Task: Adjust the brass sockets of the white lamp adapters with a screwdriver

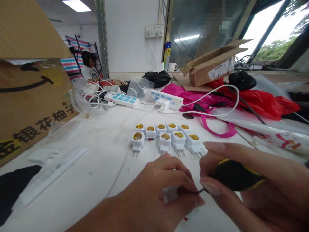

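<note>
My left hand point(166, 190) is closed around a white plastic piece point(170, 194), mostly hidden by the fingers; it resembles the sockets beyond it. In my right hand point(260, 180) is a screwdriver with a black and yellow handle point(236, 175). Its thin dark shaft point(200, 191) runs leftward to the white piece, and the tip is hidden behind my left fingers. Just past my hands, several white plug-in lamp sockets point(165, 141) with gold threaded rings stand in two rows. Prongs on the front ones point toward me. One socket point(150, 132) in the back row shows a red switch.
Two white power strips point(120, 99) point(177, 102) with cables lie behind the sockets. A large cardboard box point(36, 106) stands at left, near a long white bar point(54, 174). Pink fabric point(188, 96), a red bag point(263, 103) and an open carton point(210, 67) fill the back right.
</note>
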`<state>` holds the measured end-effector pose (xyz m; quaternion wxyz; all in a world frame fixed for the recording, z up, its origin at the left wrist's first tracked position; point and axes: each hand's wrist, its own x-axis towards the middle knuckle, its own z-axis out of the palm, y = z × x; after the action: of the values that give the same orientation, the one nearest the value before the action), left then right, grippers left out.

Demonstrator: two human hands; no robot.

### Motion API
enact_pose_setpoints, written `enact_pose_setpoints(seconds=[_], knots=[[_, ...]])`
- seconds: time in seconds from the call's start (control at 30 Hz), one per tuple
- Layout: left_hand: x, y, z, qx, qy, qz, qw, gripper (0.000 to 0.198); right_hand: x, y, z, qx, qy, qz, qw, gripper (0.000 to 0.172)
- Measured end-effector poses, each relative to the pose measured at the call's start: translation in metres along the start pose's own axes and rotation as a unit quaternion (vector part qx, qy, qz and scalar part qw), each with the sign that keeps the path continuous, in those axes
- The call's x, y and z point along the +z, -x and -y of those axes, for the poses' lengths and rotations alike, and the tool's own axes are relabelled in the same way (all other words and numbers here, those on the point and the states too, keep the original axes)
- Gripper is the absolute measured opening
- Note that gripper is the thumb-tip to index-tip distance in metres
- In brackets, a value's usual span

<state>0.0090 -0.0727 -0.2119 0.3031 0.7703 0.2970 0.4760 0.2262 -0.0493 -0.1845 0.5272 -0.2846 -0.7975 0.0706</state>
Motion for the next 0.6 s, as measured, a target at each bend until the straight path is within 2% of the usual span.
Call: enact_pose_setpoints(seconds=[0.1, 0.17, 0.23, 0.37, 0.47, 0.6], knots=[[0.003, 0.001, 0.0, 0.017, -0.012, -0.014, 1.0, 0.008, 0.004, -0.008, -0.003, -0.074, -0.014, 0.001, 0.997, 0.052], [0.001, 0.001, 0.001, 0.025, -0.022, -0.006, 0.999, 0.008, 0.005, -0.013, -0.006, -0.1, -0.035, 0.005, 0.994, 0.06], [-0.001, 0.0, 0.001, 0.023, -0.028, 0.0, 0.999, 0.008, 0.003, -0.017, -0.006, -0.094, -0.067, 0.026, 0.993, 0.064], [-0.003, -0.001, 0.002, 0.014, -0.03, 0.002, 0.999, 0.008, 0.0, -0.021, 0.0, -0.038, -0.149, 0.083, 0.985, 0.055], [-0.004, -0.001, 0.001, 0.015, -0.041, 0.017, 0.999, 0.012, 0.004, -0.022, 0.004, -0.019, -0.194, 0.074, 0.978, 0.052], [-0.007, 0.002, 0.001, 0.034, -0.065, 0.037, 0.997, 0.028, 0.01, -0.02, -0.002, -0.009, -0.212, 0.049, 0.976, 0.052]])
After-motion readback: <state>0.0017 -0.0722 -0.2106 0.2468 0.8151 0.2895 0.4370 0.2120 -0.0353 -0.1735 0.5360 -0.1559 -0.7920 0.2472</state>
